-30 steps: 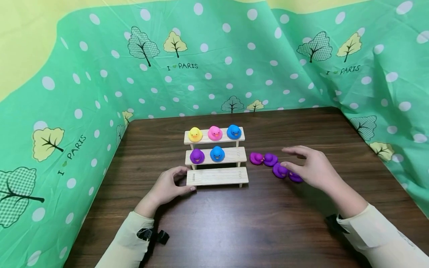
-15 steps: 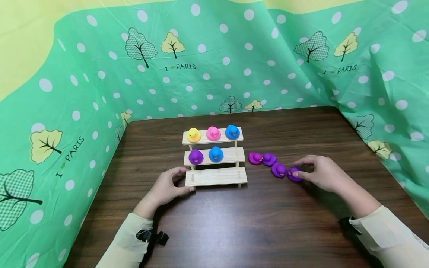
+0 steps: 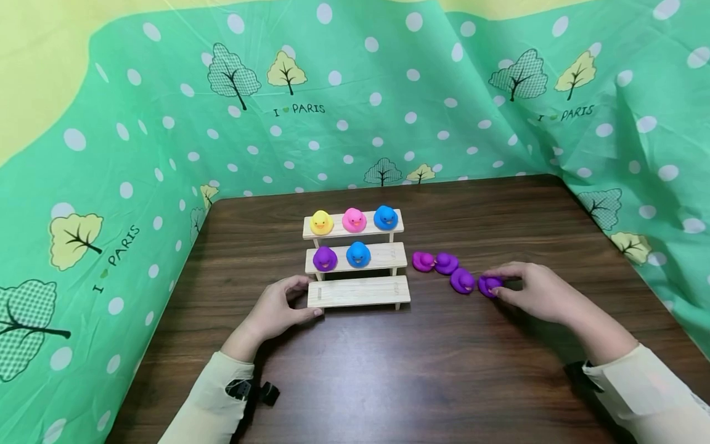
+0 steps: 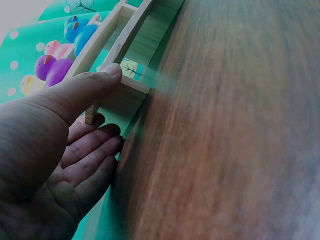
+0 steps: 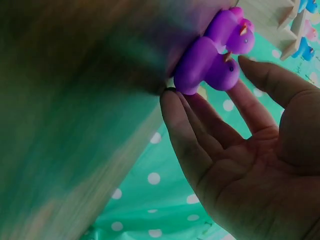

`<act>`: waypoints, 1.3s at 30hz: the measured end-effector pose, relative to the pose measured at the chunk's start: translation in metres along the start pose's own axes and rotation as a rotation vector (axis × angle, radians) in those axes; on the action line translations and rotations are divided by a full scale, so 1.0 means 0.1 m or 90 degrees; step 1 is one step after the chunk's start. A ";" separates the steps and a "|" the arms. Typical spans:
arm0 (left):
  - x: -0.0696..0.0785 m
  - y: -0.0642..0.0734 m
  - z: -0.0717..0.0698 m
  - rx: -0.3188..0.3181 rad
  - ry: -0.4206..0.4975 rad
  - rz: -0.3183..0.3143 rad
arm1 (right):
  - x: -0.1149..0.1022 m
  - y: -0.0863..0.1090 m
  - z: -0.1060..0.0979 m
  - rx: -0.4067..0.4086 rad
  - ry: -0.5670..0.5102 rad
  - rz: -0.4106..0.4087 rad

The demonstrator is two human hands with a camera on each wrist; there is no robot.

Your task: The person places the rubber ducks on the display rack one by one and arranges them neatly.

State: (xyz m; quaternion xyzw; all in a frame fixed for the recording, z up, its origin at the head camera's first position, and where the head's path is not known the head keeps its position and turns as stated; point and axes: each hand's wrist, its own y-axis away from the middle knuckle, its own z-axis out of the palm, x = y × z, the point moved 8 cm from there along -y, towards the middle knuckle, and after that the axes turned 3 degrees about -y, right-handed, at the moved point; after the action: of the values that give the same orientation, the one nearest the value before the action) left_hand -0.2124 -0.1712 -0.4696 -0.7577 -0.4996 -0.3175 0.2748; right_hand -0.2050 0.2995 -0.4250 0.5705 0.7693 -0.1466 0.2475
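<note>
My left hand (image 3: 277,311) grips the left end of the three-tier wooden stand (image 3: 360,292) at its lowest step, thumb in front and fingers behind. In the left wrist view, the thumb (image 4: 92,90) lies along the wood. My right hand (image 3: 538,293) holds the rightmost purple rubber duck (image 3: 488,285) between thumb and fingers, low at the table. A second purple duck (image 3: 462,281) sits just left of it. Beyond are another purple duck (image 3: 446,263) and a magenta duck (image 3: 423,261).
On the top step stand a yellow duck (image 3: 321,222), a pink duck (image 3: 354,220) and a blue duck (image 3: 385,217). The middle step bears a purple duck (image 3: 325,259) and a blue duck (image 3: 358,254). Green dotted cloth (image 3: 344,148) surrounds the dark wooden table (image 3: 355,376).
My right hand has come down and right from above the purple ducks onto the rightmost one, which has shifted slightly away from its neighbour. The left hand stays at the stand.
</note>
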 end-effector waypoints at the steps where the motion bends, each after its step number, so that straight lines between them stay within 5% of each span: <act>1: 0.00 0.00 0.00 0.001 -0.001 -0.001 | 0.00 0.00 0.01 0.004 -0.001 -0.004; 19: 0.00 0.00 0.00 0.000 -0.002 -0.007 | 0.08 -0.01 0.00 0.032 -0.007 0.038; 39: -0.02 0.00 0.00 -0.001 -0.007 -0.008 | 0.02 0.03 -0.10 0.081 -0.015 0.016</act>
State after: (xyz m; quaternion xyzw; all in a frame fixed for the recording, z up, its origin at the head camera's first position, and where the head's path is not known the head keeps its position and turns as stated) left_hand -0.2133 -0.1723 -0.4713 -0.7565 -0.5055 -0.3154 0.2696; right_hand -0.2046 0.3074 -0.4179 0.5927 0.7484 -0.1990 0.2213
